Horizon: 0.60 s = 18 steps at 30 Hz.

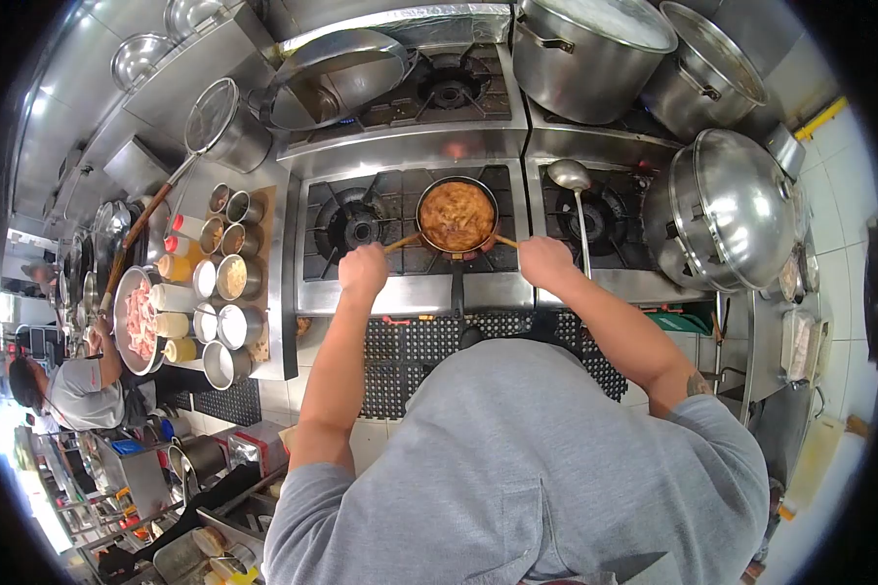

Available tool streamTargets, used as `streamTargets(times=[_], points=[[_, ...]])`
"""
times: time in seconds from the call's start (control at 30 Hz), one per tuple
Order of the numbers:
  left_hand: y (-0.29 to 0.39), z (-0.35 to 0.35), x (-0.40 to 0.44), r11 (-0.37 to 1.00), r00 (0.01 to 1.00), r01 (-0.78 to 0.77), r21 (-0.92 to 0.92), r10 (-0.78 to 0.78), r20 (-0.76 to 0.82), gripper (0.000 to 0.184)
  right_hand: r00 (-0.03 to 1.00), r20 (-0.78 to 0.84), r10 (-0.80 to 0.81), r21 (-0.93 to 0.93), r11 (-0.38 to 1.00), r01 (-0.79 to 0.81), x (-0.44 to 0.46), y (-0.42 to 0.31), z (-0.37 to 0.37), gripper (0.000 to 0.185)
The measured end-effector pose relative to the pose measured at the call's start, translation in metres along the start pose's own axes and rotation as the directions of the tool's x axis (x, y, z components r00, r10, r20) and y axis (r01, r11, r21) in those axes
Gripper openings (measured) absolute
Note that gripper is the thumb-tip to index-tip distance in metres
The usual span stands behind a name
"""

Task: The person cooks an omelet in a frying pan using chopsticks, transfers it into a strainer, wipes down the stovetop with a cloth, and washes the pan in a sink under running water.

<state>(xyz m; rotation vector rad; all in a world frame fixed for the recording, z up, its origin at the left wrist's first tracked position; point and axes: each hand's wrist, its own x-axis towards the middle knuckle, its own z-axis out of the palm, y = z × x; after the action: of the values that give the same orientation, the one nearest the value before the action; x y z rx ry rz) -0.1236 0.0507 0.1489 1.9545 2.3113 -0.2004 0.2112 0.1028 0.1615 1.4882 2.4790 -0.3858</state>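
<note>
A round, browned, omelette-like food (457,214) fills a dark frying pan (419,220) on the middle burner of the stove. The pan's black handle (458,292) points toward my body, and neither hand is on it. My left hand (363,269) is closed around a light wooden utensil (403,242) that reaches the pan's near left rim. On the other side, my right hand (544,261) grips a second wooden utensil (504,240), its end at the near right rim. The tips are too small to tell what kind of utensils these are.
A ladle (570,177) lies over the right burner, beside a large domed metal vessel (727,210). Big stockpots (595,58) stand behind. To the left are squeeze bottles (173,297), metal containers (226,364) and a bowl of raw meat (139,322). Another person (83,385) works farther left.
</note>
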Motion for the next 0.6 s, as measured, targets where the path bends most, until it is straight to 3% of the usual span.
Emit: streamTargets(times=[0.13,0.37,0.6], points=[[0.009,-0.012,-0.005,0.998,0.997,0.005,-0.070,-0.010,-0.075,0.023,0.996,0.009,0.086,0.050,0.995,-0.086,-0.009,-0.006,-0.031,0.020],[0.056,0.034,-0.004,0.976,0.990,-0.138,-0.168,0.140,0.002,0.025,0.962,-0.243,0.123,0.095,0.990,-0.103,0.033,0.017,0.015,0.022],[0.018,0.020,-0.005,0.994,0.993,-0.058,-0.090,0.067,0.097,0.026,0.995,-0.088,0.051,0.011,0.999,-0.051,0.006,0.005,0.023,0.022]])
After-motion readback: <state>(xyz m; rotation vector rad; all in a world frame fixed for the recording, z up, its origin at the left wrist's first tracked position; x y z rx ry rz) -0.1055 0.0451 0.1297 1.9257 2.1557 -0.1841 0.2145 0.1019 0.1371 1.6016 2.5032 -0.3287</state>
